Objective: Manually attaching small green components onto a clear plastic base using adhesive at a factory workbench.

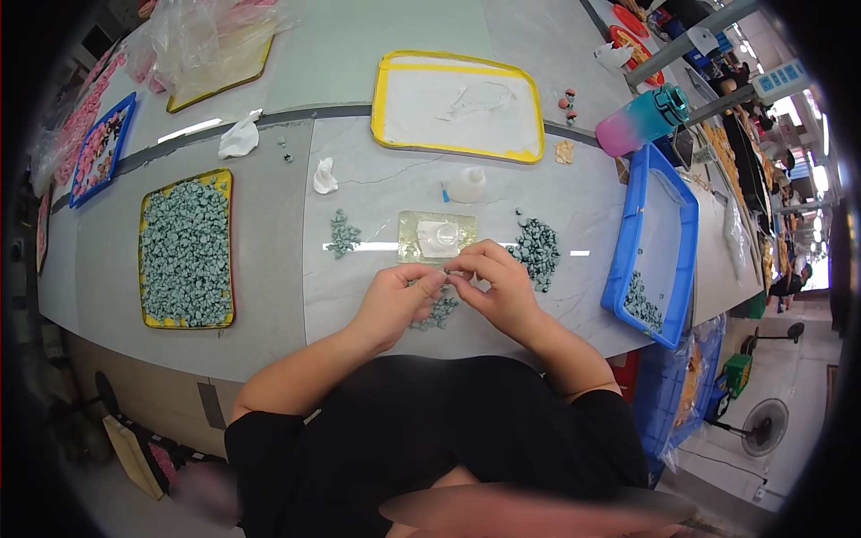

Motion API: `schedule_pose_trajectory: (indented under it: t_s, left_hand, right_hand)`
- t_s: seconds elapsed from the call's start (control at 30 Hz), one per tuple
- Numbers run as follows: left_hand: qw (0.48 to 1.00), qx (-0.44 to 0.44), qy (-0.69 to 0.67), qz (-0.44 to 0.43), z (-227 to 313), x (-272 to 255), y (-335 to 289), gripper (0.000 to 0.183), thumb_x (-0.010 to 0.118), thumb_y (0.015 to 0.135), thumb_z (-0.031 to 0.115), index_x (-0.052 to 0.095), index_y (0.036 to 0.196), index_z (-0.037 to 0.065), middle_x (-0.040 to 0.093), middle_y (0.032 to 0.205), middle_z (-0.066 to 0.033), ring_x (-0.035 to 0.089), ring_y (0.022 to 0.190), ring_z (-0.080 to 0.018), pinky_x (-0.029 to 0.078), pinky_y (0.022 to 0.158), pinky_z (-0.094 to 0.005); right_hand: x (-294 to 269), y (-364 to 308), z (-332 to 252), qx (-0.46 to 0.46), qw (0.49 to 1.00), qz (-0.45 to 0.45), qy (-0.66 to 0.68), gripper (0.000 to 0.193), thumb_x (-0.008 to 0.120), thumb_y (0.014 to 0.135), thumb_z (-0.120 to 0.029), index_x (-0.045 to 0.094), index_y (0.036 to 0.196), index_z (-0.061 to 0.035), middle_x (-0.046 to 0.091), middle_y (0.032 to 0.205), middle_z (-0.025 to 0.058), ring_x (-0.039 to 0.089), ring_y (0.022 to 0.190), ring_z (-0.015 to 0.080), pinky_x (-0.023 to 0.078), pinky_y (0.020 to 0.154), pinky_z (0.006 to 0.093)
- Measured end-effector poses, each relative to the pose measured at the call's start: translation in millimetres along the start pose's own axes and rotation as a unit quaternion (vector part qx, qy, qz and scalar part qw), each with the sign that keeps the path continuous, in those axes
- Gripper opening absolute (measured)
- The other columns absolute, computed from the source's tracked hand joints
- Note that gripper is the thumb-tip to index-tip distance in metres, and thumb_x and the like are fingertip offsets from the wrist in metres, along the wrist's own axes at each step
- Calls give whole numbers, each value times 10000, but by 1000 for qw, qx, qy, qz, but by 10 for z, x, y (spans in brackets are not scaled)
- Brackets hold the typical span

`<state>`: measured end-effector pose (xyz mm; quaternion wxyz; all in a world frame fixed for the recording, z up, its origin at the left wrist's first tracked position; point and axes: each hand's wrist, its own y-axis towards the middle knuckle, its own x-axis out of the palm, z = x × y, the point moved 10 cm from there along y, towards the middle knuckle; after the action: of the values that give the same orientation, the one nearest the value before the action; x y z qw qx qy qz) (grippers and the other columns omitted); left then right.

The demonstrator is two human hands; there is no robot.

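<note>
My left hand (401,300) and my right hand (491,283) meet over the near middle of the table, fingertips pinched together. Between them is a tiny dark piece, mostly hidden by the fingers; it resembles the small grey-green pieces around it. Below my hands lies a small heap of grey-green pieces (438,315). Just beyond my fingers, a small container (444,235) stands on a pale greenish pad (408,242). A darker pile of pieces (538,248) lies beside my right hand, and a smaller pile (342,236) lies farther left.
A yellow-rimmed tray (231,260) full of grey-green pieces sits at left. The blue bin (621,260) at right holds some pieces. Beyond the pad are a white bottle (467,186) and a yellow-edged white tray (381,99). A teal-pink drink bottle (639,121) lies far right.
</note>
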<state>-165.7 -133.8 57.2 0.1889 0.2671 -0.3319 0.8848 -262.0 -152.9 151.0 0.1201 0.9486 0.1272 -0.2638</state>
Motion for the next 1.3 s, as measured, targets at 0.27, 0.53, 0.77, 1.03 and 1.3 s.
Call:
schedule_pose_trajectory:
  t_s: [0.27,0.53,0.77,1.03,1.3]
  left_hand:
    - [997,6,-27,-78,-64,21,-10,188,523,935,157,579,941,-22,489,732,-12,353,552,-57,285,473,-200]
    - [998,16,63,-21,79,7,-70,213,492,951,179,574,902,-11,483,723,-6,336,532,-56,271,466,-199]
    - [998,-6,-5,-65,36,42,-96,207,485,954,169,571,903,-12,481,722,-6,321,518,-56,263,458,-200]
    - [999,36,-8,-19,236,111,-145,209,427,960,106,564,1049,-24,482,810,-17,347,579,-53,288,492,-200]
    - [997,33,-65,-19,258,8,-109,142,475,935,78,522,1032,-15,524,859,-54,357,573,-53,317,503,-189]
  right_hand:
    - [60,32,-4,4,999,-38,36,209,669,739,-15,616,938,-48,588,934,72,593,828,203,489,699,290]
    - [95,33,-173,-80,995,-9,-64,208,673,737,-12,628,937,-48,632,928,88,612,835,240,502,721,308]
    - [15,14,-353,-169,982,-24,-87,235,690,718,-26,635,947,-34,636,898,96,613,806,262,496,710,332]
    - [-264,64,-420,-229,947,64,-214,342,624,663,-23,637,1005,-21,627,889,94,610,797,237,486,681,337]
    - [-114,106,-279,-246,919,43,-304,341,575,668,-56,636,1001,-10,617,926,88,606,815,236,493,697,334]
